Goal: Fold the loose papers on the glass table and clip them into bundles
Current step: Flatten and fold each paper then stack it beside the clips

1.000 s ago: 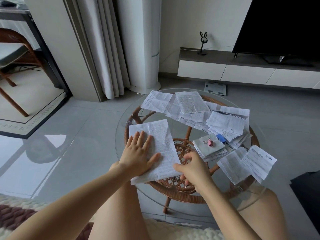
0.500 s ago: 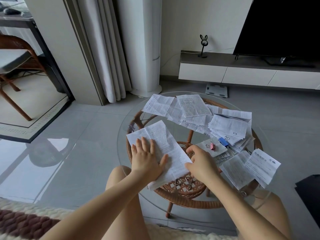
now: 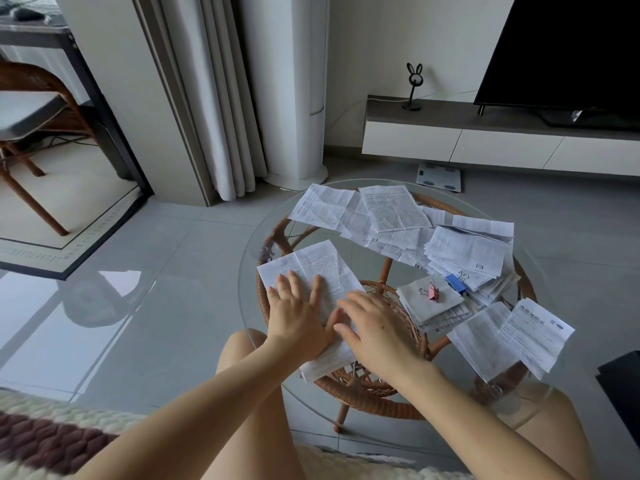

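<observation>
Left hand: flat, fingers spread, pressing printed sheet at near-left of glass table.
Right hand: fingers straight, laid on sheet's near-right edge, beside left thumb.
Step, judged: setting crease.
Advice: anchor with left, sweep right along fold, edges squared first.
Glass slick, sheet may slide; press down, not forward.
Pink clip, blue clip just right, on stacks.
Loose papers far side, awaiting.
</observation>
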The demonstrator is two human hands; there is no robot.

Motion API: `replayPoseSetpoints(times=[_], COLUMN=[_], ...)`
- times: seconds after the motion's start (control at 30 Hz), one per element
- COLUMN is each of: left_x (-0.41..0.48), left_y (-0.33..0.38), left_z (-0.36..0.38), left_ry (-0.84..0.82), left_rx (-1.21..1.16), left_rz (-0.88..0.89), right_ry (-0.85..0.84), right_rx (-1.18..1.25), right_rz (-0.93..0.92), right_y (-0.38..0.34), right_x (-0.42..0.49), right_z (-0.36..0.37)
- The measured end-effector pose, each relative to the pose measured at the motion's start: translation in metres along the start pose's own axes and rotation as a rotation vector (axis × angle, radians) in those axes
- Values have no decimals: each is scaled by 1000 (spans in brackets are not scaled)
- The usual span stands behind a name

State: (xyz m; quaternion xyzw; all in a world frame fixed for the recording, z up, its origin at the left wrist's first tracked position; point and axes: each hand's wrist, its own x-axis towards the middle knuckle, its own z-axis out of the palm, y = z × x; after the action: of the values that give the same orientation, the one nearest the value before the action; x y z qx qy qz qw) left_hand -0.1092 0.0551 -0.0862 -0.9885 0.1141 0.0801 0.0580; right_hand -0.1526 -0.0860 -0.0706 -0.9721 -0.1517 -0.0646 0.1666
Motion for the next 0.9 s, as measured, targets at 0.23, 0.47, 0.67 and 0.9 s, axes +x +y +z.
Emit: replayPoseSetpoints(times=[0.23, 0.47, 0.67, 0.9], left_x=[1, 12, 20, 28], left_y=[-4, -35, -48, -54], left_z=[4, 13, 10, 9], left_ry=[49, 113, 82, 74], left_rx=[-73, -67, -57, -58], left_rz=[3, 124, 183, 216], right_ry=[-185, -296, -364, -456], right_rx=[-57, -104, -145, -191], right_rz=[-2, -79, -109, -122], right_y=[17, 20, 15, 12], right_x=[-13, -12, -11, -9], right_z=[26, 11, 0, -8])
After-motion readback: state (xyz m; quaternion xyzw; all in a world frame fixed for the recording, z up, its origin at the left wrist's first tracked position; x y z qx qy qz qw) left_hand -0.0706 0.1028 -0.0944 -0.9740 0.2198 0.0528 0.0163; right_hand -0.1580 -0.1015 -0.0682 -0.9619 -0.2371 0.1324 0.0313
